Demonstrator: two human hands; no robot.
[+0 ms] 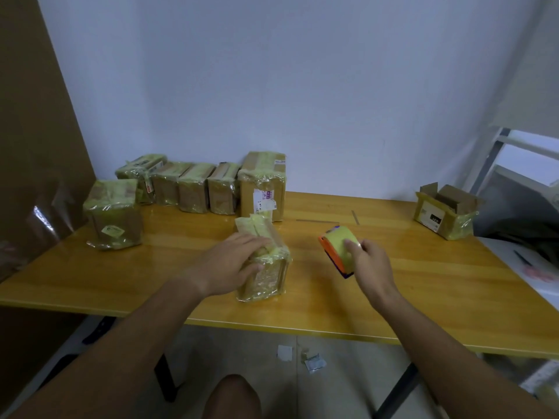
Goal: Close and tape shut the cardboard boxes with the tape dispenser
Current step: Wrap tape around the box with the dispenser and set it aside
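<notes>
On the table (393,297) I count eight cardboard boxes: seven taped boxes (193,189), from nine to twelve o'clock, and one open box (446,211) at two o'clock. One tape dispenser (338,252). Two hands.

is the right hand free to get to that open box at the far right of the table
Probably not yet: the right hand grips the tape dispenser, and the open box sits well off to its right. The bare table between them leaves the path clear.
</notes>
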